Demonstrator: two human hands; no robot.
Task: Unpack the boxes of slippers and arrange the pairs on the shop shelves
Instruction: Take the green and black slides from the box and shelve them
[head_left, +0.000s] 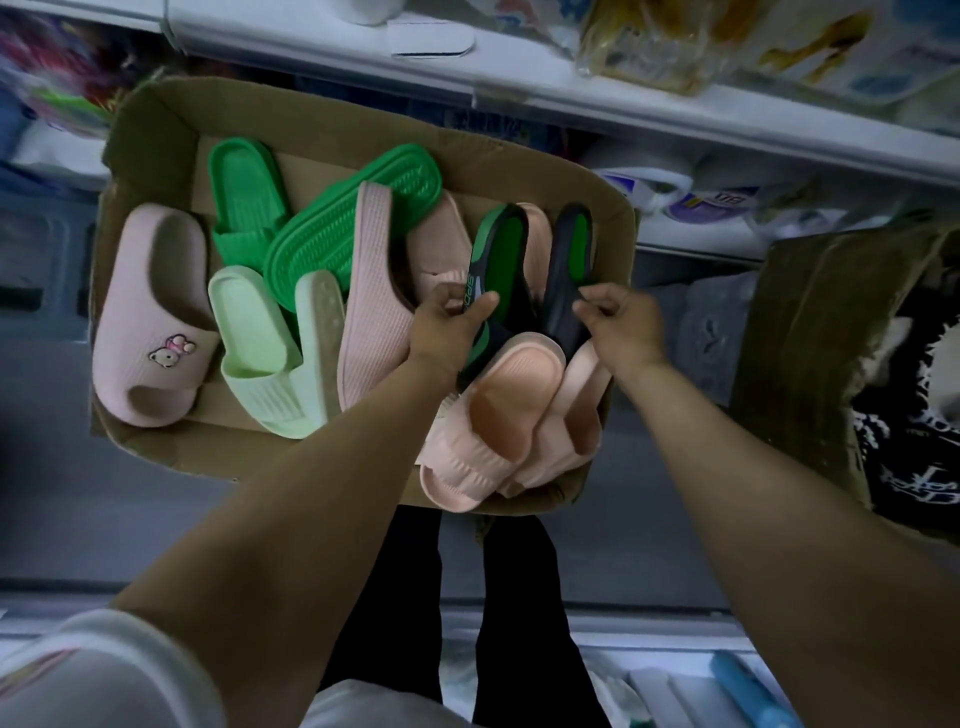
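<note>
A narrow shop aisle seen from above: a grey floor (78, 519) runs beneath an open brown cardboard box (156, 130) that sits in front of a long white shelf (545, 88) stocked with plastic-wrapped goods, blurred beyond reading. A second, worn cardboard carton (810, 353) stands to the right, against black-and-white patterned fabric.

Inside the open box lie loose slippers in a jumble. At the far left rests a pale pink foam slide with a small bear motif (150, 317), upright. Beside it, a pair of mint-green ribbed slides (260, 358) overlaps, one turned sole-up. Above those sit two bright green rubber slides (332, 228), one showing its footbed and the other its grooved sole. A pink ribbed slipper (369, 306) stands on its edge in the middle, and a pair of peach ribbed slides (493, 415) fills the near right corner, one partly on top of the other.

The person's left hand (447, 322) is curled round the strap of a black-and-green sport slide with lettering (498, 249), thumb pressed on the strap. The right hand (618, 322) pinches the near end of a matching black-and-green slide (569, 265) just beside it. Both dark slides are tilted up out of the pile at the right side of the box, resting against the peach ones. The two hands are near each other but not touching. Bare forearms reach down from short white sleeves (104, 670), with dark trousers (405, 597) visible between them.
</note>
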